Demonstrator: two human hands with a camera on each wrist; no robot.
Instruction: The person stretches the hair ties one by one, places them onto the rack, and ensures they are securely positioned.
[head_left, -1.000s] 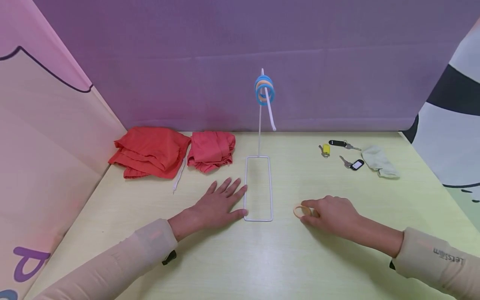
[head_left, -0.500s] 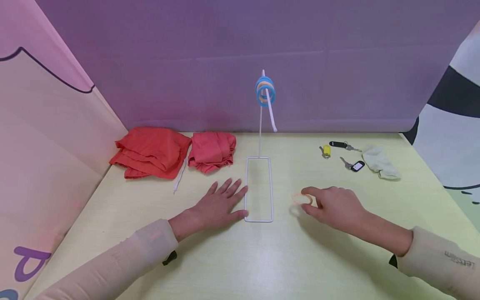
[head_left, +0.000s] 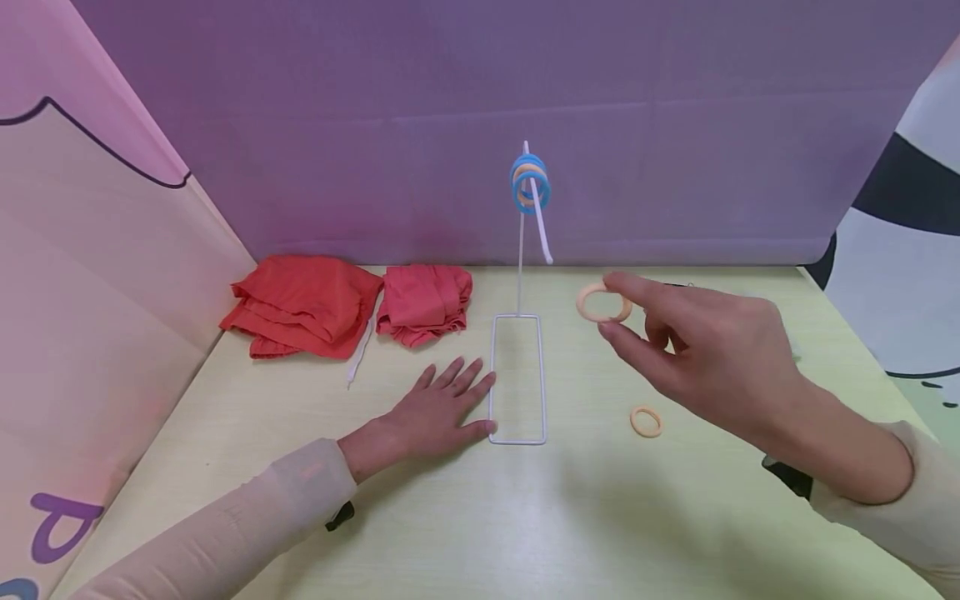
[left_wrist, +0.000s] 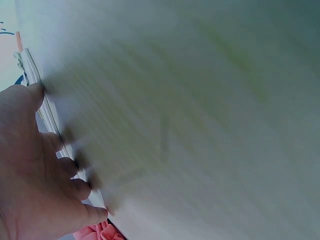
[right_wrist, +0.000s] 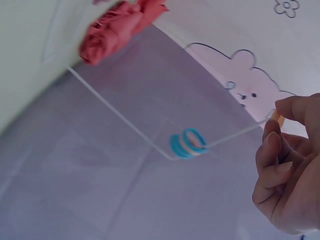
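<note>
My right hand (head_left: 622, 312) is raised above the table and pinches a peach ring (head_left: 602, 302) between thumb and forefinger, to the right of the white wire stand (head_left: 519, 250). Blue and peach rings (head_left: 530, 184) hang on the stand's hook, also seen in the right wrist view as rings (right_wrist: 188, 143). A second peach ring (head_left: 646, 421) lies on the table below my right hand. My left hand (head_left: 442, 408) lies flat on the table, fingertips against the left side of the stand's rectangular base (head_left: 517, 379); in the left wrist view the left hand (left_wrist: 37, 175) touches the base wire (left_wrist: 45, 105).
Two red folded cloths (head_left: 303, 304) (head_left: 423, 300) lie at the back left of the yellow-green table (head_left: 480, 517). Purple backdrop (head_left: 480, 125) closes the rear, a pink panel (head_left: 90, 275) the left. My right hand hides the keys and pale cloth at back right.
My right hand lifted a peach ring off the table and moved it up and back toward the stand; another ring now shows on the table. The left hand stayed put.
</note>
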